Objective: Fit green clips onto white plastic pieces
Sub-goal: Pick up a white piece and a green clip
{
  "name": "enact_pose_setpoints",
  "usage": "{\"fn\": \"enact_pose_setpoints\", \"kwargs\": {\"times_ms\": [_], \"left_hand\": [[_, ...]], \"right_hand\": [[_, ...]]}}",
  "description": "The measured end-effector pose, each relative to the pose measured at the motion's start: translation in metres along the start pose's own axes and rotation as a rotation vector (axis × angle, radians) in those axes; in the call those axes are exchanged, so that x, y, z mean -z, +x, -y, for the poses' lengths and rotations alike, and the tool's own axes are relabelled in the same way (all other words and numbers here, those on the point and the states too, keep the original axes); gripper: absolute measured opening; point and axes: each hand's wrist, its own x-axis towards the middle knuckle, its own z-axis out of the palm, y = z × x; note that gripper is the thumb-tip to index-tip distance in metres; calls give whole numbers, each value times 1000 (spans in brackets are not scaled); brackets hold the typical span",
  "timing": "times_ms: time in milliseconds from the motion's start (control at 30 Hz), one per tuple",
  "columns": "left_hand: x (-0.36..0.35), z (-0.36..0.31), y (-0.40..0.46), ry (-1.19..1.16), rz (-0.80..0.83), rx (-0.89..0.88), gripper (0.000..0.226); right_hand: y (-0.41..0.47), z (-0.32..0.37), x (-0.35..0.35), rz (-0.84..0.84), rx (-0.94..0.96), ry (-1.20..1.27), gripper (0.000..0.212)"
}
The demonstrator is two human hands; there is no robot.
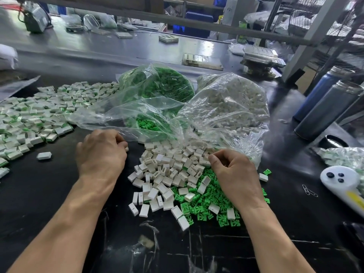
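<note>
A heap of loose white plastic pieces (167,174) lies in the middle of the black table, with loose green clips (208,201) spilled at its right and front. My left hand (100,152) hovers left of the heap, fingers curled, pinching a small white piece at its fingertips. My right hand (234,172) rests over the green clips at the heap's right edge, fingers curled down; what it holds is hidden. Behind them stand a clear bag of green clips (157,87) and a clear bag of white pieces (232,103).
A wide spread of assembled white-and-green pieces (39,113) covers the table's left. Two dark bottles (327,107) stand at the right, with a white device (342,182), paper clips (309,191) and another bag of pieces (342,157). Trays lie on the far belt.
</note>
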Motion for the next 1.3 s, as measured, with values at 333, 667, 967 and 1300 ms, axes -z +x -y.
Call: {"fn": "enact_pose_setpoints", "kwargs": {"times_ms": [333, 667, 967, 1300], "left_hand": [[10, -42, -42, -456, 396, -458, 4], [-22, -67, -71, -194, 310, -844, 36], [-32, -70, -71, -207, 264, -842, 18], [-35, -68, -68, -236, 226, -788, 25]], "right_hand": [[4, -5, 21, 182, -89, -115, 10], [4, -6, 24, 206, -65, -220, 8], [6, -7, 18, 216, -45, -275, 13], [6, -7, 3, 140, -17, -295, 11]]}}
